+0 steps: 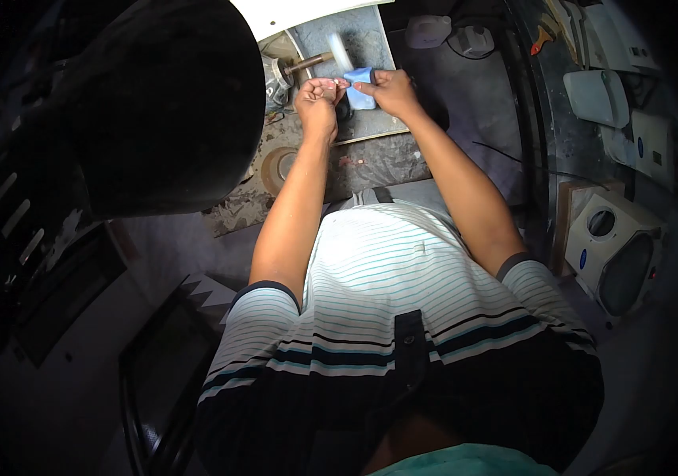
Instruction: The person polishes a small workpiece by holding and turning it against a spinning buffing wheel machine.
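Observation:
My right hand (390, 89) pinches the edge of a blue cloth or pouch (362, 97), with the thumb on top. Just left of it, my left hand (321, 97) has its fingers curled around something small that I cannot make out, close to the blue piece. Behind the hands a white wheel (340, 51) appears blurred on a brown spindle (310, 61), which comes out of a motor (277, 79). Both hands are just in front of the wheel, over a grey tray (379, 123).
A large black rounded object (172, 111) fills the upper left. A stained bench edge (236, 208) runs below the tray. On the right are a beige boxed machine (612, 246), a white container (597, 97) and an orange brush (541, 40). A white jug (428, 32) stands behind.

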The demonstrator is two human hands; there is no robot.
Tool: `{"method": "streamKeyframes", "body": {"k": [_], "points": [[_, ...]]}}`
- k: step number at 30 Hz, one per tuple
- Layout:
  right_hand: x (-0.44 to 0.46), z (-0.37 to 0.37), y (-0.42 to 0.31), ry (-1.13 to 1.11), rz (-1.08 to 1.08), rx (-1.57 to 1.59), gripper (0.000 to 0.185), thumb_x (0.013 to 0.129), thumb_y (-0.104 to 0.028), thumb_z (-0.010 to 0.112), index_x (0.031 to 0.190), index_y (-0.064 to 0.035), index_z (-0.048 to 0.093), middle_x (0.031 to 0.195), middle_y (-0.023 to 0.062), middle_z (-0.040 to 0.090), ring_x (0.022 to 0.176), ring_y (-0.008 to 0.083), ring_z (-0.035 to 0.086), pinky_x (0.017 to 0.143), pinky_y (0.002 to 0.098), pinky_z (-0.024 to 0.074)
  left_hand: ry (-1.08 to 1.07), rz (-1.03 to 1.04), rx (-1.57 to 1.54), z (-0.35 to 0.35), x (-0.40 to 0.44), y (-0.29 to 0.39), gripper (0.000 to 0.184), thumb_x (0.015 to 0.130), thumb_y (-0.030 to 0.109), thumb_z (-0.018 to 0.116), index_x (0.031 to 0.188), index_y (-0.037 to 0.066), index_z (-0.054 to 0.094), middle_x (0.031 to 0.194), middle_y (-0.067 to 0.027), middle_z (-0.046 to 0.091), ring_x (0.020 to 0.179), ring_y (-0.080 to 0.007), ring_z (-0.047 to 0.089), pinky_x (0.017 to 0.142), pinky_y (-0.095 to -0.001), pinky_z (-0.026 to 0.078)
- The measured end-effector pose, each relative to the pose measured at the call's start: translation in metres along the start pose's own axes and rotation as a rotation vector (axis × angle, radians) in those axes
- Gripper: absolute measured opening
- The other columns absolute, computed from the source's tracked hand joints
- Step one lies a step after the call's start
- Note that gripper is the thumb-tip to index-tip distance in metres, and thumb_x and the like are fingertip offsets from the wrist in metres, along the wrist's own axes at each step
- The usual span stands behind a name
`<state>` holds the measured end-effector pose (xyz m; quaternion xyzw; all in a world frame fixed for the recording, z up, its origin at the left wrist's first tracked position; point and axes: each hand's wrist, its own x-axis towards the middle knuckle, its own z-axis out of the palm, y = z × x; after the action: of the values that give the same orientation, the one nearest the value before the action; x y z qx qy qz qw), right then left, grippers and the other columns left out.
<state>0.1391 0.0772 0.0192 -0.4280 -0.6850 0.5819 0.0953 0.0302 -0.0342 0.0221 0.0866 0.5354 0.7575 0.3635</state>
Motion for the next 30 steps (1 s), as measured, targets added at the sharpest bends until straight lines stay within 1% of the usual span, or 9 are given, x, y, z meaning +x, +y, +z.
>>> {"method": "streamKeyframes", "body": {"k": [1, 4, 7, 11, 13, 16, 19, 22, 30], "points": [[-0.003, -0.004, -0.006, 0.032, -0.07, -0.262, 0.034, 0.072, -0.027, 0.073, 0.093, 0.0004, 0.068, 0.083, 0.0124, 0.068, 0.086, 0.0259, 0.063, 0.08, 0.0353, 0.0474, 0.0, -0.002, 0.0, -0.001, 0.0, -0.003, 0.003, 0.087, -0.006, 0.05, 0.087, -0.003, 0.05, 0.089, -0.0176, 0.062, 0.08, -0.0241, 0.063, 0.078, -0.0356, 0.053], [-0.008, 0.007, 0.002, 0.24, -0.29, -0.523, 0.035, 0.074, -0.025, 0.069, 0.097, 0.0004, 0.066, 0.093, 0.0147, 0.065, 0.095, 0.0318, 0.059, 0.087, 0.0392, 0.0441, -0.001, 0.039, 0.034, -0.001, 0.0, -0.012, 0.003, 0.086, -0.006, 0.051, 0.087, -0.003, 0.05, 0.087, -0.0166, 0.063, 0.079, -0.0222, 0.063, 0.078, -0.0344, 0.053], [-0.014, 0.01, -0.004, 0.159, -0.424, -0.323, 0.035, 0.075, -0.023, 0.066, 0.101, -0.0005, 0.064, 0.104, 0.0152, 0.063, 0.101, 0.0322, 0.056, 0.089, 0.038, 0.0434, 0.004, 0.076, 0.048, -0.005, 0.001, -0.019, 0.004, 0.086, -0.007, 0.052, 0.087, -0.003, 0.051, 0.086, -0.0151, 0.063, 0.079, -0.0201, 0.063, 0.077, -0.0325, 0.053], [-0.017, 0.015, -0.014, 0.097, -0.33, -0.17, 0.027, 0.074, -0.019, 0.064, 0.096, -0.0021, 0.066, 0.09, 0.0141, 0.066, 0.093, 0.0319, 0.06, 0.087, 0.0368, 0.0445, 0.007, 0.107, 0.107, -0.003, 0.004, -0.02, 0.008, 0.084, -0.009, 0.052, 0.089, -0.003, 0.052, 0.084, -0.0128, 0.063, 0.076, -0.0173, 0.062, 0.073, -0.0278, 0.052], [-0.021, 0.011, -0.025, 0.004, -0.218, -0.036, 0.021, 0.075, -0.018, 0.062, 0.088, -0.0018, 0.067, 0.074, 0.0134, 0.065, 0.078, 0.032, 0.063, 0.084, 0.0381, 0.0455, 0.004, 0.125, 0.13, -0.003, 0.005, -0.018, 0.009, 0.084, -0.01, 0.052, 0.089, -0.003, 0.052, 0.083, -0.0119, 0.063, 0.075, -0.0162, 0.061, 0.071, -0.0262, 0.051], [-0.013, 0.015, -0.019, 0.019, -0.333, -0.056, 0.018, 0.077, -0.018, 0.06, 0.078, -0.0009, 0.065, 0.062, 0.0139, 0.061, 0.064, 0.0339, 0.061, 0.079, 0.0415, 0.0464, 0.012, 0.159, 0.273, -0.001, 0.01, -0.021, 0.008, 0.083, -0.01, 0.053, 0.087, -0.002, 0.053, 0.081, -0.0102, 0.063, 0.07, -0.0131, 0.059, 0.066, -0.0237, 0.049], [-0.007, 0.012, -0.021, 0.027, -0.39, -0.313, 0.018, 0.08, -0.017, 0.057, 0.076, -0.0003, 0.063, 0.069, 0.0173, 0.062, 0.07, 0.0364, 0.06, 0.077, 0.0445, 0.0457, 0.039, 0.17, 0.23, 0.004, 0.013, -0.026, 0.007, 0.083, -0.009, 0.054, 0.086, -0.002, 0.054, 0.08, -0.0093, 0.062, 0.068, -0.0111, 0.057, 0.063, -0.0214, 0.047], [0.005, 0.019, -0.013, 0.153, -0.476, -0.301, 0.018, 0.082, -0.016, 0.054, 0.076, -0.0008, 0.063, 0.074, 0.0198, 0.062, 0.077, 0.0389, 0.059, 0.078, 0.0455, 0.0451, 0.104, 0.105, 0.111, 0.012, 0.015, -0.026, 0.006, 0.082, -0.008, 0.056, 0.085, -0.002, 0.055, 0.079, -0.0088, 0.062, 0.069, -0.0115, 0.057, 0.061, -0.0216, 0.048], [0.006, 0.015, -0.023, 0.074, -0.335, -0.294, 0.018, 0.082, -0.015, 0.053, 0.083, -0.001, 0.064, 0.079, 0.0211, 0.062, 0.081, 0.039, 0.059, 0.079, 0.0457, 0.0436, 0.247, -0.106, 0.008, 0.02, 0.015, -0.019, 0.004, 0.083, -0.007, 0.054, 0.086, -0.005, 0.052, 0.084, -0.013, 0.06, 0.073, -0.0199, 0.062, 0.065, -0.0324, 0.057]]}}
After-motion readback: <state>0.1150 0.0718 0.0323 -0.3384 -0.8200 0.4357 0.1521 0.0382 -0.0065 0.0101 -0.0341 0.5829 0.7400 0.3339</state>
